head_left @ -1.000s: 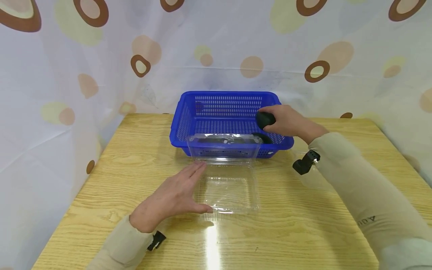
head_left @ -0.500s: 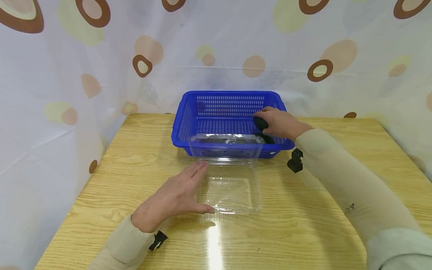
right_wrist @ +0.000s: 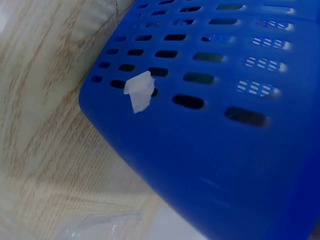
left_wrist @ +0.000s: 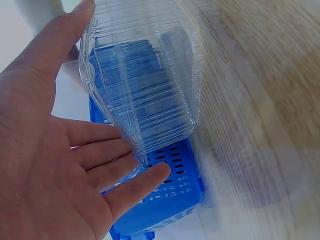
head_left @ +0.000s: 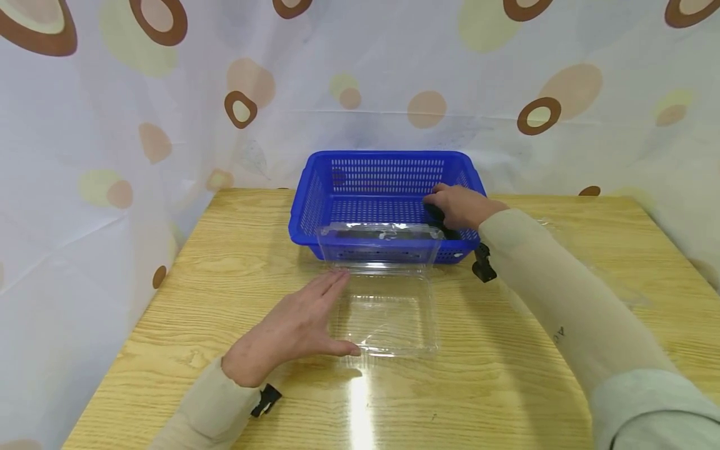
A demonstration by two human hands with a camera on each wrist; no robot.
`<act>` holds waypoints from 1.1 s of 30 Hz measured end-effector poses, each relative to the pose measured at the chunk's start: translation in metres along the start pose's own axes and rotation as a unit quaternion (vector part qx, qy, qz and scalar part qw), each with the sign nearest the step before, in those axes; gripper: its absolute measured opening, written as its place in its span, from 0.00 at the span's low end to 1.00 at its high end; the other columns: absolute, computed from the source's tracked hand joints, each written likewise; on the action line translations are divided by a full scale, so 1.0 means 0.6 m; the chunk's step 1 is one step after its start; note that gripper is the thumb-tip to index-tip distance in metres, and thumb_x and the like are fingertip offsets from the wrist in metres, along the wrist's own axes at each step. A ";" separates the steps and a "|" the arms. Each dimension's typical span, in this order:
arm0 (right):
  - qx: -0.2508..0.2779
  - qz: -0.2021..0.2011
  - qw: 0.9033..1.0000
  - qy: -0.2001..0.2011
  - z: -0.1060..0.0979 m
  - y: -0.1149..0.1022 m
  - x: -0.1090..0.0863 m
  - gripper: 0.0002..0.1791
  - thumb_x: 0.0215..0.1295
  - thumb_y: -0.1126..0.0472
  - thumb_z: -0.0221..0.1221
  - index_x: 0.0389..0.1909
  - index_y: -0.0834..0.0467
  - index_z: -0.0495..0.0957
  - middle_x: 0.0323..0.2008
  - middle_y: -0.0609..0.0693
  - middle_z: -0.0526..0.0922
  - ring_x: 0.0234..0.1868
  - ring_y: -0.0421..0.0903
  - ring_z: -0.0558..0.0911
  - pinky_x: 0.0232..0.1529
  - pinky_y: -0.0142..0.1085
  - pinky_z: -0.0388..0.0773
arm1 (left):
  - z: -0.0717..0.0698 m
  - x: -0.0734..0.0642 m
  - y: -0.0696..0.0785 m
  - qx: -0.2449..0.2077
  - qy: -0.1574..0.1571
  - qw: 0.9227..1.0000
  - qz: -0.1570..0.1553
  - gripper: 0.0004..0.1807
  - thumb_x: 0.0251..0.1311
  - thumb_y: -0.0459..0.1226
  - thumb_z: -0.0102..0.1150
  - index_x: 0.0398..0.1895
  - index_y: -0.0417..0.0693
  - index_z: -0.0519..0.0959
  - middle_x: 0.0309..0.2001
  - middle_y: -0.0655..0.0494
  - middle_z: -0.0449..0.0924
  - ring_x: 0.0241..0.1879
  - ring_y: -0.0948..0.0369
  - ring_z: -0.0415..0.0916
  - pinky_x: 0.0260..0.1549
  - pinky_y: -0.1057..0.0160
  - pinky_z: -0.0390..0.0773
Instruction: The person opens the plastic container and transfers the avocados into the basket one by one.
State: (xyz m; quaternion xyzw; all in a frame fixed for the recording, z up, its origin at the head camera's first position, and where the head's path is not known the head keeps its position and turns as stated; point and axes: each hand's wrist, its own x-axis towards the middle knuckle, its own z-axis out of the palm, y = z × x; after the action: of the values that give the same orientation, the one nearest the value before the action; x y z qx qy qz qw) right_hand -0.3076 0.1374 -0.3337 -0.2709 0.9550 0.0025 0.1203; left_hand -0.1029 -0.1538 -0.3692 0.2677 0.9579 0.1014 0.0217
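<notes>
In the head view, my right hand point(head_left: 460, 206) reaches into the right side of a blue plastic basket point(head_left: 304, 206). Its fingers curl round a dark green, egg-shaped avocado point(head_left: 434, 212), low inside near other dark items that are partly hidden. The right wrist view shows the basket's outer wall point(right_wrist: 165, 135) and no hand. My left hand point(head_left: 292, 331) rests at the left side of an open clear plastic clamshell box point(head_left: 388, 319), fingers and thumb straight and spread. In the left wrist view, its thumb point(left_wrist: 70, 30) is at the box rim, with fingertips near the other end.
The box's raised lid point(head_left: 379, 247) stands before the basket's front wall. More clear plastic point(head_left: 613, 281) lies right, partly behind my right sleeve point(head_left: 562, 306). A patterned curtain point(head_left: 365, 75) hangs behind the wooden table point(head_left: 225, 250).
My right hand has moved down and slightly left into the basket with the avocado. My left hand and the clear box have stayed put; the whole view has shifted slightly.
</notes>
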 end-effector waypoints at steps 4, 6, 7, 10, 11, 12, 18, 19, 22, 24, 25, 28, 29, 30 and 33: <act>0.001 0.005 0.999 -0.045 0.000 -0.001 0.008 0.35 0.61 0.78 0.53 0.72 0.63 0.63 0.74 0.68 0.56 0.73 0.68 0.60 0.73 0.60 0.58 | -0.003 0.000 0.002 -0.004 -0.004 1.000 -0.002 0.66 0.43 0.68 0.69 0.76 0.36 0.54 0.77 0.42 0.55 0.76 0.48 0.54 0.73 0.51 0.60; 0.003 0.012 0.998 -0.064 -0.001 -0.001 0.008 0.36 0.61 0.79 0.52 0.73 0.62 0.61 0.76 0.68 0.52 0.75 0.69 0.56 0.74 0.61 0.55 | -0.004 0.001 0.004 -0.004 -0.008 1.000 -0.003 0.66 0.43 0.68 0.69 0.76 0.36 0.54 0.77 0.42 0.55 0.76 0.48 0.54 0.73 0.51 0.60; 0.004 0.015 0.997 -0.071 0.000 -0.001 0.008 0.37 0.62 0.79 0.51 0.74 0.62 0.60 0.76 0.68 0.51 0.75 0.68 0.55 0.74 0.61 0.55 | -0.005 0.002 0.005 -0.004 -0.008 1.000 -0.002 0.66 0.43 0.68 0.69 0.76 0.36 0.54 0.77 0.42 0.55 0.76 0.48 0.54 0.73 0.51 0.60; 0.002 0.011 0.998 -0.068 0.000 -0.002 0.006 0.37 0.62 0.79 0.51 0.74 0.62 0.59 0.76 0.68 0.52 0.75 0.68 0.56 0.73 0.60 0.56 | -0.006 0.002 0.005 -0.003 -0.006 1.000 0.000 0.66 0.43 0.68 0.69 0.76 0.36 0.55 0.76 0.42 0.55 0.76 0.47 0.55 0.73 0.51 0.60; 0.002 0.007 0.998 -0.063 -0.001 -0.003 0.004 0.37 0.62 0.79 0.52 0.74 0.62 0.59 0.76 0.68 0.52 0.75 0.68 0.56 0.73 0.60 0.57 | -0.006 0.002 0.005 -0.002 -0.003 1.000 0.003 0.66 0.43 0.68 0.69 0.76 0.36 0.55 0.76 0.42 0.56 0.76 0.48 0.55 0.73 0.51 0.61; 0.002 0.002 0.998 -0.057 -0.002 -0.004 0.002 0.37 0.62 0.78 0.52 0.74 0.63 0.60 0.75 0.68 0.53 0.74 0.68 0.57 0.73 0.60 0.58 | -0.005 0.002 0.005 0.000 -0.002 1.000 0.004 0.66 0.43 0.68 0.69 0.76 0.36 0.55 0.76 0.42 0.56 0.76 0.48 0.56 0.73 0.51 0.61; 0.016 -0.015 1.000 -0.018 -0.015 -0.012 -0.009 0.37 0.59 0.80 0.50 0.73 0.62 0.62 0.75 0.67 0.56 0.74 0.67 0.58 0.72 0.59 0.61 | -0.004 0.000 0.003 0.006 -0.001 1.000 0.005 0.65 0.43 0.69 0.68 0.76 0.36 0.55 0.76 0.42 0.56 0.75 0.49 0.56 0.73 0.52 0.62; 0.018 -0.017 1.000 -0.013 -0.019 -0.014 -0.011 0.37 0.59 0.79 0.49 0.73 0.62 0.62 0.75 0.66 0.56 0.74 0.67 0.58 0.72 0.59 0.61 | -0.004 0.000 0.003 0.004 -0.001 1.000 0.005 0.65 0.43 0.69 0.68 0.76 0.36 0.55 0.76 0.42 0.56 0.75 0.48 0.56 0.73 0.52 0.62; 0.020 -0.024 0.999 0.006 -0.030 -0.019 -0.019 0.35 0.61 0.77 0.49 0.72 0.63 0.62 0.74 0.65 0.58 0.74 0.66 0.59 0.72 0.58 0.62 | -0.005 0.000 0.004 -0.003 -0.004 1.000 0.003 0.65 0.43 0.67 0.69 0.76 0.36 0.55 0.76 0.42 0.56 0.76 0.47 0.56 0.73 0.51 0.62; 0.023 -0.031 0.999 0.023 -0.036 -0.022 -0.027 0.33 0.62 0.76 0.48 0.71 0.64 0.63 0.73 0.66 0.59 0.74 0.66 0.60 0.71 0.58 0.62 | -0.006 0.000 0.004 -0.004 -0.007 1.000 0.002 0.65 0.43 0.67 0.69 0.76 0.36 0.55 0.76 0.42 0.55 0.76 0.47 0.55 0.72 0.51 0.62; 0.024 -0.034 0.999 0.029 -0.039 -0.022 -0.031 0.32 0.63 0.75 0.48 0.71 0.64 0.63 0.73 0.66 0.60 0.73 0.66 0.61 0.72 0.58 0.62 | -0.006 0.000 0.005 -0.005 -0.007 1.000 0.002 0.65 0.43 0.68 0.69 0.76 0.36 0.54 0.76 0.42 0.55 0.76 0.47 0.55 0.72 0.51 0.62; 0.030 -0.041 0.997 0.055 -0.045 -0.022 -0.045 0.30 0.64 0.74 0.47 0.70 0.65 0.65 0.72 0.66 0.62 0.72 0.66 0.63 0.70 0.58 0.64 | -0.006 0.000 0.004 -0.004 -0.008 1.000 0.002 0.66 0.43 0.68 0.69 0.76 0.36 0.54 0.77 0.41 0.55 0.76 0.48 0.55 0.73 0.51 0.61; 0.032 -0.042 0.997 0.064 -0.047 -0.020 -0.050 0.30 0.64 0.74 0.47 0.70 0.65 0.65 0.71 0.66 0.63 0.72 0.66 0.63 0.70 0.58 0.65 | -0.006 0.000 0.004 -0.003 -0.009 1.000 0.002 0.66 0.43 0.68 0.68 0.76 0.36 0.54 0.77 0.42 0.54 0.76 0.48 0.55 0.73 0.51 0.61; 0.033 -0.043 0.996 0.071 -0.048 -0.019 -0.055 0.30 0.65 0.74 0.47 0.69 0.65 0.65 0.71 0.66 0.63 0.71 0.66 0.64 0.70 0.58 0.65 | -0.007 0.000 0.004 -0.003 -0.011 1.000 0.001 0.66 0.43 0.68 0.68 0.76 0.36 0.53 0.77 0.42 0.54 0.76 0.48 0.54 0.73 0.51 0.60; 0.030 -0.052 0.994 0.095 -0.053 -0.016 -0.071 0.28 0.66 0.74 0.46 0.69 0.66 0.66 0.70 0.67 0.65 0.70 0.66 0.66 0.68 0.58 0.67 | -0.007 0.000 0.004 -0.004 -0.013 1.000 0.000 0.66 0.43 0.69 0.68 0.77 0.36 0.53 0.77 0.42 0.54 0.76 0.49 0.54 0.74 0.52 0.59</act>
State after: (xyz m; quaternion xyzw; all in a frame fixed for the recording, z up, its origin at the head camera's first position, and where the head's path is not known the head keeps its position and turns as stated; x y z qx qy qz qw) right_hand -0.2749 0.1488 -0.2922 -0.3153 0.9465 -0.0578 0.0366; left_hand -0.1019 -0.1528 -0.3649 0.2686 0.9572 0.1017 0.0353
